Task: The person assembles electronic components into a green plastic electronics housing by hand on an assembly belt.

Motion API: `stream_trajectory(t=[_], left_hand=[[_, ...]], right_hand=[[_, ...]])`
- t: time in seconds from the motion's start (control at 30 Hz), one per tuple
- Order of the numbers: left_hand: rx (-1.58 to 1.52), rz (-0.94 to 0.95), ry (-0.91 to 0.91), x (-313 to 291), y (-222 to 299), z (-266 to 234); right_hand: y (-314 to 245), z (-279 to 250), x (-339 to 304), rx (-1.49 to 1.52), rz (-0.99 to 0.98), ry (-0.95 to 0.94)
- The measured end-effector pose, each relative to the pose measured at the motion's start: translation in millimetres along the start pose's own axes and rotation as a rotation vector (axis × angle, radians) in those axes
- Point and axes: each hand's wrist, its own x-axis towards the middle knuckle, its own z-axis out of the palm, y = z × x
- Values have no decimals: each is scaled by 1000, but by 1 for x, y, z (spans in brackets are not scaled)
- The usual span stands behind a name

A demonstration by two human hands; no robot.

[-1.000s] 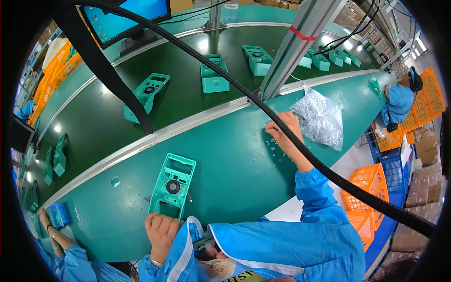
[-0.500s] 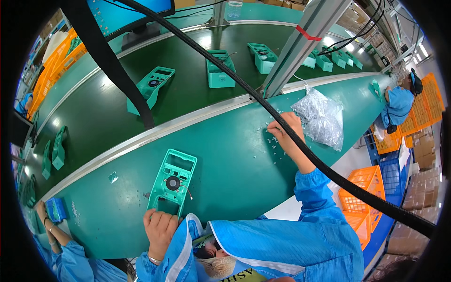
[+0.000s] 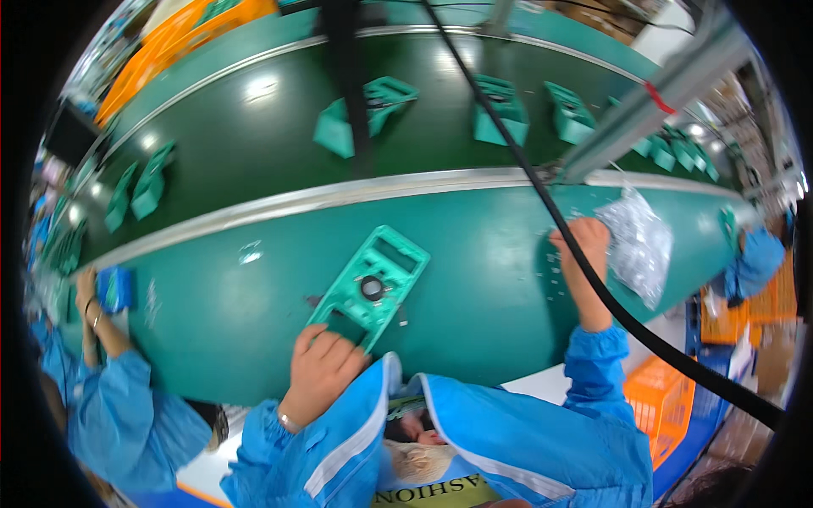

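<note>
A green plastic housing (image 3: 354, 298) lies tilted on the green bench in front of me, with a round black speaker (image 3: 372, 289) in its middle and a short wire at its side. My left hand (image 3: 322, 372) grips the near end of the housing, fingers curled over its rim. Farther right, my right hand (image 3: 586, 241) is down at the bench among small clear pieces (image 3: 552, 275), its fingers drawn together. Anything between those fingertips is too small and blurred to make out. Just right of that hand sits a clear plastic bag (image 3: 639, 245) of small parts.
Beyond a metal rail (image 3: 339, 193), more green housings (image 3: 501, 110) stand on the dark green belt. A black cable (image 3: 542, 190) and a metal post (image 3: 652, 106) cross the view. At left, a co-worker's hand (image 3: 87, 292) is beside a blue box (image 3: 114, 289). An orange crate (image 3: 660, 402) stands at right.
The view has swung left, so the bench things appear farther right. My left hand keeps its grip on the housing; my right hand stays by the small pieces, its fingers drawn in more.
</note>
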Motion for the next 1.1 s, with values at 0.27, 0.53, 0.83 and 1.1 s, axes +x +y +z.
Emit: stream_trajectory(t=[0.27, 0.53, 0.83, 1.1], left_hand=[[-8, 89, 16, 3, 4, 3], [14, 106, 47, 6, 10, 12], [-6, 100, 131, 4, 9, 17], [3, 95, 121, 5, 12, 18]], right_hand=[[-80, -2, 32, 429, -56, -42], [-190, 32, 69, 644, -179, -83], [-201, 47, 63, 608, -163, -79], [-206, 40, 63, 420, -320, 0]])
